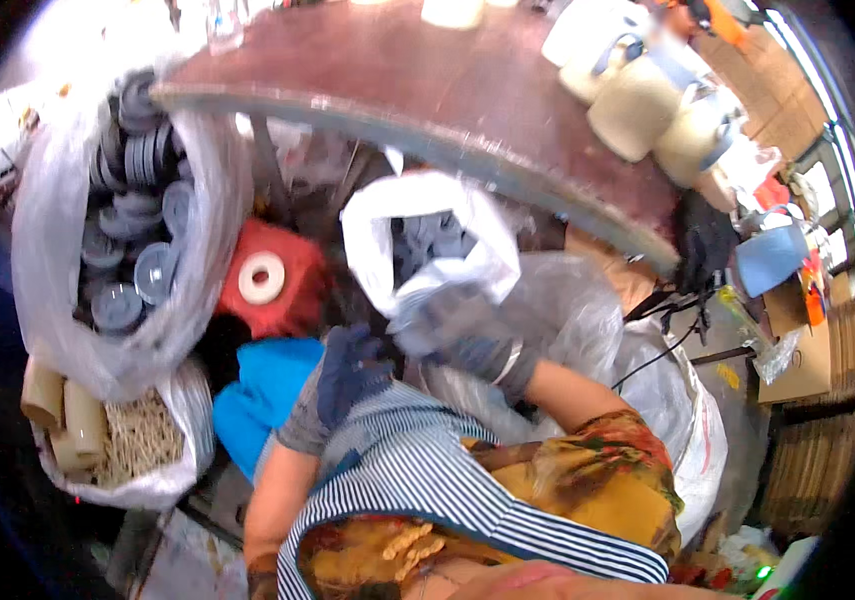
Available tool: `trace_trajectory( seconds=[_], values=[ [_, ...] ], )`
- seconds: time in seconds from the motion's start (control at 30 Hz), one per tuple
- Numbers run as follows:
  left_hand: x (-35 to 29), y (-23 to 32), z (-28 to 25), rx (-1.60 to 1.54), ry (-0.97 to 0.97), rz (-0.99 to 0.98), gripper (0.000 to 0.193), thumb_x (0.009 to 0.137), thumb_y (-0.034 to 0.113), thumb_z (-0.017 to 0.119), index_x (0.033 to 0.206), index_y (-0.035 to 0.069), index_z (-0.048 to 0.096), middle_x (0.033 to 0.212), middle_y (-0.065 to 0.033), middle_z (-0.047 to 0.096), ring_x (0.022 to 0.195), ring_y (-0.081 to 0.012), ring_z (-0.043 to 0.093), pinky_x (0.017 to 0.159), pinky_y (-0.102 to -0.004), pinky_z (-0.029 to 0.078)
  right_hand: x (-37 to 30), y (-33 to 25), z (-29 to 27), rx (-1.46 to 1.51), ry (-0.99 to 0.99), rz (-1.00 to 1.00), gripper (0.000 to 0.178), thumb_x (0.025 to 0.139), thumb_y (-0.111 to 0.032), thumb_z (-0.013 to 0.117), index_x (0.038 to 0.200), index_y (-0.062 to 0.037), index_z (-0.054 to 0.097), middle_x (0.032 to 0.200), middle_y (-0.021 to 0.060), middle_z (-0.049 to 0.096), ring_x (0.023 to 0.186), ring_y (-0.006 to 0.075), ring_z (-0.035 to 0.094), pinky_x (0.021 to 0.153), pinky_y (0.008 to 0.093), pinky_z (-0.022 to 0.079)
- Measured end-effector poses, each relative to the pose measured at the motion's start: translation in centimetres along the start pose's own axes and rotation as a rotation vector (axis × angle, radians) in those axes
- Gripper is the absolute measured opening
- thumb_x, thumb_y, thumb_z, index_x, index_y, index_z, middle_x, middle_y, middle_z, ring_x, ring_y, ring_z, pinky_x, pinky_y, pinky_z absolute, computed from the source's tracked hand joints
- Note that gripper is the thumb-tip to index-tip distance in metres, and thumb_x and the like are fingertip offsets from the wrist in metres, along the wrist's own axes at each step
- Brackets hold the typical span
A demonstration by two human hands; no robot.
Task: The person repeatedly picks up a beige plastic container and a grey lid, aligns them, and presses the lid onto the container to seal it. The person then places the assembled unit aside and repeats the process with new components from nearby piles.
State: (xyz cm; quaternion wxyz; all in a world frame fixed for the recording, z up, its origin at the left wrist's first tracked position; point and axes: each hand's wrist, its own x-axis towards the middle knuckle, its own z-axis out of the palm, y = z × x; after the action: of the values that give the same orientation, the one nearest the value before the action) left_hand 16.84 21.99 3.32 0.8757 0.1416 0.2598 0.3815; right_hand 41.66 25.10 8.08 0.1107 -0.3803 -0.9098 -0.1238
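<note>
My left hand [350, 378], in a dark blue and grey work glove, rests over my lap beside a bright blue cloth [265, 395]. Its fingers are loosely bent and apart, with nothing visible in them. My right hand [455, 322], gloved in grey, reaches to the near rim of a white plastic bag [369, 240]. Motion smears its fingers, so what they hold, if anything, is unclear. Inside that bag lie several small grey plastic parts [432, 238]. A striped apron [397, 460] covers my lap.
Left stands a large clear bag [42, 240] of grey round plastic parts [155, 272]. Below it, another bag [137, 490] holds small beige pieces and tubes. A cream ring [261, 262] sits on something red. White jugs [637, 105] stand on the reddish table [397, 60]; clear plastic bags [572, 300] lie right.
</note>
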Motion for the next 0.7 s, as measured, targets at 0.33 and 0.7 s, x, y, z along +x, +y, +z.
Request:
trace_trajectory(
  seconds=[0.33, 0.7],
  values=[
    [-9.6, 4.2, -1.6, 0.149, 0.173, 0.624, 0.048, 0.088, 0.017, 0.055, 0.130, -0.006, 0.050, 0.122, -0.0187, 0.060, 0.109, -0.0266, 0.062, 0.097, -0.0382, 0.051, 9.6, -7.3, -5.4, 0.582, 0.058, -0.390, 0.098, 0.061, -0.061, 0.077, 0.141, -0.0136, 0.045, 0.141, 0.0167, 0.045, 0.128, 0.0378, 0.045, 0.103, 0.0518, 0.037],
    [-11.8, 4.4, -7.1, 1.426, 0.716, 0.918, 0.053, 0.094, 0.022, 0.055, 0.142, 0.003, 0.043, 0.140, -0.0170, 0.048, 0.130, -0.0306, 0.045, 0.112, -0.0413, 0.032, 12.7, -0.9, -0.2, 1.166, -0.119, 0.279, 0.051, 0.073, -0.031, 0.080, 0.112, -0.0044, 0.062, 0.093, 0.0130, 0.070, 0.083, 0.0211, 0.069, 0.076, 0.0359, 0.053]
  ],
)
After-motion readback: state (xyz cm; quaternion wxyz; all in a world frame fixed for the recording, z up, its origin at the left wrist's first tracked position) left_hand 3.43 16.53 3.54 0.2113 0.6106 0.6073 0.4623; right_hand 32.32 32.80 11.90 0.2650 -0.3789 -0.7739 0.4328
